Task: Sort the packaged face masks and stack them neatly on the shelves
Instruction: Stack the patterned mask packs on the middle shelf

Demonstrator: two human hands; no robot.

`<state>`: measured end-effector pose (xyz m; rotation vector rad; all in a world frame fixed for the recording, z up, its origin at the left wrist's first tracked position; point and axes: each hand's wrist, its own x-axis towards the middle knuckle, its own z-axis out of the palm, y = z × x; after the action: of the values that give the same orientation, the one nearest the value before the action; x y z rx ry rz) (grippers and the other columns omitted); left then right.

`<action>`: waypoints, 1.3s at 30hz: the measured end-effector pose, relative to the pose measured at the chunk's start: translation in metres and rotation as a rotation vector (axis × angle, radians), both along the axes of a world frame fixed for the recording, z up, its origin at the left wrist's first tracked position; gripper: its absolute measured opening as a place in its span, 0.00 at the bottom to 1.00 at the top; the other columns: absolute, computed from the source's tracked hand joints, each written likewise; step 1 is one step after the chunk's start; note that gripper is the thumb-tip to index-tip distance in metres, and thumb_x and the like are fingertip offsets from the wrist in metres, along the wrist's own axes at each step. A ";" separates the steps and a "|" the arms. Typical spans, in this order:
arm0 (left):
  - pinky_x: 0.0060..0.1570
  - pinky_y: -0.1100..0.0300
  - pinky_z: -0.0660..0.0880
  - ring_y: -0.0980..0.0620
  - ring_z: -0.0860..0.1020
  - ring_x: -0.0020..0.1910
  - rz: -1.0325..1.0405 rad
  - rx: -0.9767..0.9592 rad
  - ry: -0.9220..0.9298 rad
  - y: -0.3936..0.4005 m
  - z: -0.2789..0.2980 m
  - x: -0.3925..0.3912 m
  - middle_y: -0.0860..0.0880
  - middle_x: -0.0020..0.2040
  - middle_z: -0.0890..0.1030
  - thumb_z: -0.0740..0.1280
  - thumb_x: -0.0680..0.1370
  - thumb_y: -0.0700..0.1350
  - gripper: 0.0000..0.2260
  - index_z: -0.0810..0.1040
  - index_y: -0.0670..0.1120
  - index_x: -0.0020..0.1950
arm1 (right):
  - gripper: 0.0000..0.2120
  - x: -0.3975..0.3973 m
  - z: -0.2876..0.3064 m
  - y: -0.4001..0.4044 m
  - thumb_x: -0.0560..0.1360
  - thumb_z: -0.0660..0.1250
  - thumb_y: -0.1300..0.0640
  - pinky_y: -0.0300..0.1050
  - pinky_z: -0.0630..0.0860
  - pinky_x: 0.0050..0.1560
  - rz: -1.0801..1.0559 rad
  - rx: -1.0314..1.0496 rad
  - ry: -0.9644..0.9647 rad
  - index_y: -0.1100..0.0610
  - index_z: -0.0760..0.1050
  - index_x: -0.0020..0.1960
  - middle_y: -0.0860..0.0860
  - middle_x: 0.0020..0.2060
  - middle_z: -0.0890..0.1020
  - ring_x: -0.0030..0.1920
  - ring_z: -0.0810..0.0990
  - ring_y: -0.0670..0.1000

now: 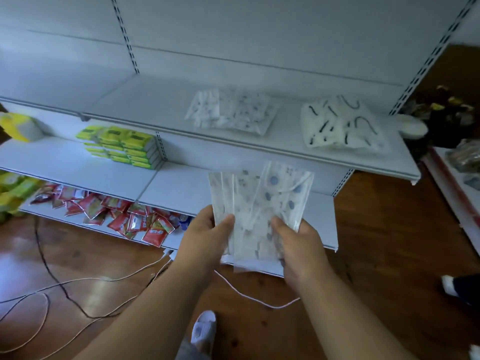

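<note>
Hands: left hand [207, 235] & right hand [298, 245] closed on fanned mask packs [259, 203]. Square edges, then match w/ spotted pile [231, 111] on shelf [155, 105].

1. A fanned bunch of packaged face masks [255, 203], white with blue dots in clear wrappers, is held upright between the left hand [207, 237] and right hand [298, 245].
2. A blue-patterned mask pile [231, 111] lies flat on the upper shelf [155, 105].
3. A white pile with black ear loops [340, 126] lies to its right, apart.
</note>
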<state>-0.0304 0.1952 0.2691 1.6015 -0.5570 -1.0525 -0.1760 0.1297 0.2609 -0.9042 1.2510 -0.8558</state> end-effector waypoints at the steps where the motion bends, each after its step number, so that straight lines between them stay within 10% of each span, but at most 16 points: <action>1: 0.56 0.40 0.79 0.47 0.85 0.50 -0.009 -0.028 -0.018 0.000 0.012 0.004 0.52 0.48 0.87 0.69 0.76 0.51 0.07 0.83 0.56 0.52 | 0.03 0.003 0.013 0.000 0.77 0.70 0.57 0.58 0.82 0.52 0.029 -0.002 -0.012 0.53 0.83 0.49 0.51 0.43 0.87 0.47 0.86 0.56; 10: 0.34 0.61 0.74 0.57 0.80 0.43 0.009 -0.059 -0.230 -0.048 0.069 0.089 0.54 0.46 0.83 0.67 0.80 0.50 0.02 0.78 0.55 0.52 | 0.05 0.089 0.071 -0.045 0.78 0.69 0.60 0.46 0.83 0.41 0.111 -0.148 0.126 0.52 0.82 0.51 0.50 0.45 0.87 0.44 0.86 0.49; 14: 0.28 0.69 0.70 0.58 0.80 0.42 -0.092 -0.069 -0.248 -0.087 0.079 0.143 0.56 0.44 0.82 0.67 0.80 0.48 0.03 0.77 0.56 0.52 | 0.07 0.138 0.075 -0.084 0.78 0.68 0.58 0.59 0.81 0.54 0.007 -0.139 0.102 0.50 0.81 0.53 0.48 0.47 0.87 0.49 0.85 0.54; 23: 0.37 0.58 0.79 0.57 0.83 0.38 -0.112 -0.110 -0.297 -0.194 0.127 0.184 0.55 0.44 0.85 0.74 0.75 0.50 0.18 0.70 0.56 0.60 | 0.03 0.163 0.123 -0.180 0.76 0.71 0.57 0.51 0.80 0.51 -0.125 -0.239 0.158 0.53 0.83 0.48 0.50 0.42 0.87 0.46 0.85 0.53; 30: 0.67 0.52 0.70 0.45 0.73 0.67 -0.324 0.261 -0.840 -0.271 0.085 0.192 0.47 0.69 0.73 0.70 0.76 0.58 0.30 0.69 0.48 0.74 | 0.19 0.162 0.076 -0.272 0.72 0.71 0.39 0.44 0.74 0.42 0.168 -0.335 1.012 0.54 0.77 0.51 0.52 0.47 0.79 0.47 0.80 0.55; 39: 0.67 0.51 0.70 0.45 0.72 0.68 -0.274 0.338 -0.836 -0.280 0.070 0.181 0.49 0.69 0.76 0.68 0.75 0.62 0.30 0.68 0.51 0.73 | 0.27 0.160 0.065 -0.299 0.70 0.73 0.41 0.49 0.78 0.56 0.162 -0.140 0.696 0.58 0.76 0.62 0.53 0.55 0.82 0.54 0.82 0.56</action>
<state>0.1505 -0.0846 0.3388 2.3133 -1.2287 -0.6441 -0.0164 -0.1688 0.3258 -1.4708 1.6895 -0.5094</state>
